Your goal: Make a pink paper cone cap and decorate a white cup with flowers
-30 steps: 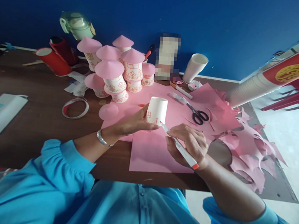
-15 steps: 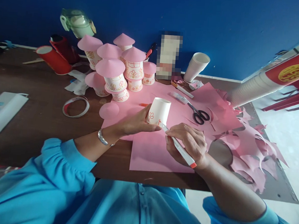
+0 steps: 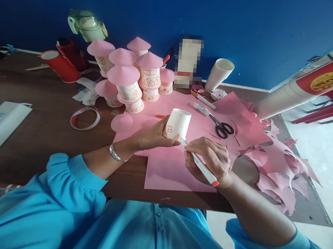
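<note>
A white paper cup (image 3: 180, 122) is held tilted in my left hand (image 3: 151, 138), its fingers and thumb wrapped round the lower part. An orange-red flower outline shows on its side, with a small mark to the right of it. My right hand (image 3: 209, 159) is closed round a white marker pen (image 3: 202, 167) with an orange-red end, and the tip touches the cup near that mark. Pink paper sheets (image 3: 175, 170) lie beneath both hands. Left of the cup stand several decorated cups with pink cone roofs (image 3: 123, 75).
Black-handled scissors (image 3: 224, 128) and another marker (image 3: 204, 99) lie on the pink paper. Stacked white cups (image 3: 218, 75) stand near the blue wall. Paper scraps (image 3: 282, 165) cover the right side. A roll of tape (image 3: 85, 118) and a red cup (image 3: 60, 66) are at the left.
Hardly anything differs. Both hands keep the same grip, and the pen tip stays at the same spot on the cup; the view has shifted very slightly.
</note>
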Demonstrator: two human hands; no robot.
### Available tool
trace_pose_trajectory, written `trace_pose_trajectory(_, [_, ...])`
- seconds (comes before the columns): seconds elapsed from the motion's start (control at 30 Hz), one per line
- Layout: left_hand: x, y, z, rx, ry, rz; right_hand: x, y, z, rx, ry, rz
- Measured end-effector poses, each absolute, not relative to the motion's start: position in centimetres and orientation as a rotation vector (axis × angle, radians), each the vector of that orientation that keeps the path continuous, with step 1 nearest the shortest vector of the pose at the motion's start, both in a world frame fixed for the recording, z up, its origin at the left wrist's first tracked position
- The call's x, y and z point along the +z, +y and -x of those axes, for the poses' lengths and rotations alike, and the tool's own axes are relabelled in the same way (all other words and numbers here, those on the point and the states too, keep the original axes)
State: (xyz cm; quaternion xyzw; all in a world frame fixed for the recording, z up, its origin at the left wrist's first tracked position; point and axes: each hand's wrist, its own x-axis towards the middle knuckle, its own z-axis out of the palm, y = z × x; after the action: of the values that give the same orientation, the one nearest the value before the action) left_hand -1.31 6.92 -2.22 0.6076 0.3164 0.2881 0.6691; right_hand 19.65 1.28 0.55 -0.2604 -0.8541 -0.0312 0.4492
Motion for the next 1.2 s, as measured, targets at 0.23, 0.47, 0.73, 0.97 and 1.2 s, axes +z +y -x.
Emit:
trace_pose_trajectory(0.23, [-1.83,6.90,1.06,0.665,0.710,-1.367,0.49,1.27,-19.64,-0.082,-2.108,0.640])
trace_pose_trajectory(0.47, [-2.10,6.93,1.31,0.646,0.718,-1.377,0.57,1.24,-19.61,-0.091,-2.103,0.662])
trace_pose_trajectory(0.73, [-1.82,6.88,1.22,0.646,0.709,-1.366,0.54,1.22,-19.63,-0.088,-2.108,0.655])
trace_pose_trajectory(0.97, [-1.89,6.92,1.20,0.641,0.718,-1.381,0.42,1.26,-19.63,-0.073,-2.111,0.648])
trace_pose_trajectory(1.2, [-2.12,6.96,1.23,0.639,0.713,-1.384,0.34,1.22,-19.66,-0.066,-2.112,0.668])
